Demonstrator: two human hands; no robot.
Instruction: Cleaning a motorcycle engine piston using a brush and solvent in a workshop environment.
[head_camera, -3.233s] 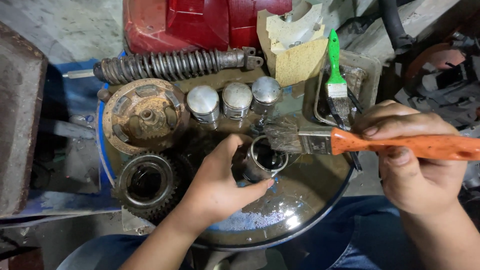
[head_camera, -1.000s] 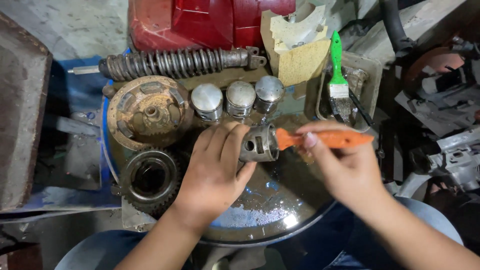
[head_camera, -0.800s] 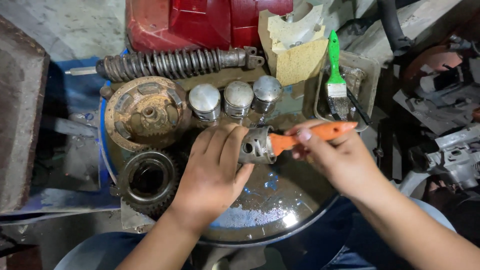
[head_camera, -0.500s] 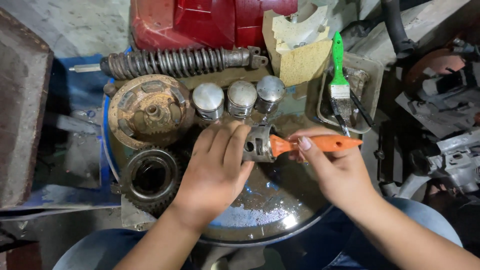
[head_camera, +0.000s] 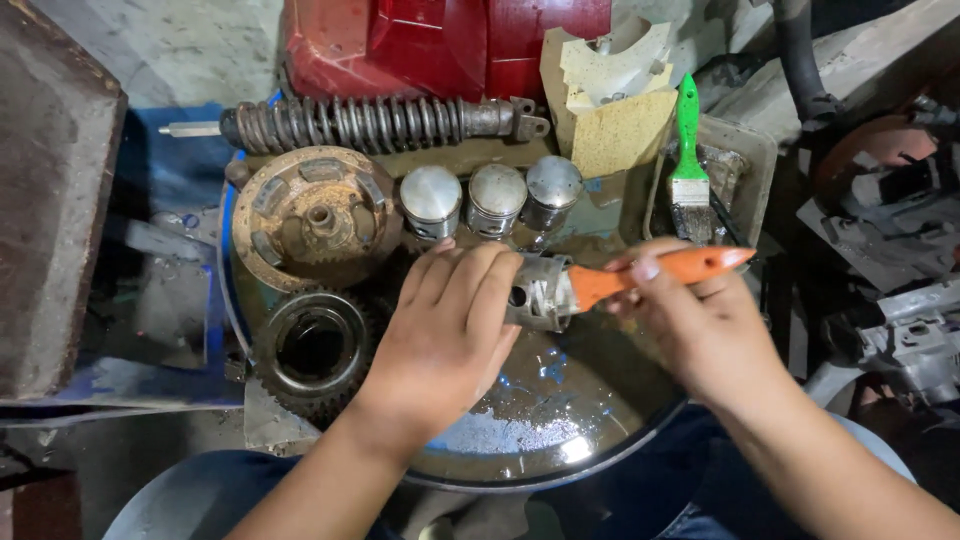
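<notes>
Your left hand (head_camera: 445, 325) grips a metal piston (head_camera: 540, 292) on its side above the round pan (head_camera: 560, 455), fingers wrapped over the skirt, open end facing your right hand (head_camera: 700, 325). Your right hand is closed around the orange handle of a paintbrush (head_camera: 650, 275); its bristle end sits inside the piston's open end and cannot be seen.

Position, relative to the pan:
- The held piston is above the far half of the pan, clear of the liquid film on the pan floor.
- Three more pistons (head_camera: 490, 198) stand crown-up in a row just beyond the far rim. Their crowns look pale and fairly clean; whether their skirts and bores are clean cannot be told.
- A rusty clutch disc (head_camera: 312, 218) lies at the far-left rim, with a toothed gear (head_camera: 312, 348) nearer to you on the left.
- A coil-spring shock absorber (head_camera: 380, 122) lies crosswise beyond the pistons, in front of a red housing (head_camera: 440, 45).
- A green-handled brush (head_camera: 688, 160) rests unused in a small tray (head_camera: 745, 165) beyond the right rim, beside a block of yellow foam (head_camera: 615, 110).

Progress, as a judgement: brushing of the held piston's bore is under way and not finished. The clutch disc and gear carry heavy rust and grime and appear untreated. The three standing pistons seem furthest along
</notes>
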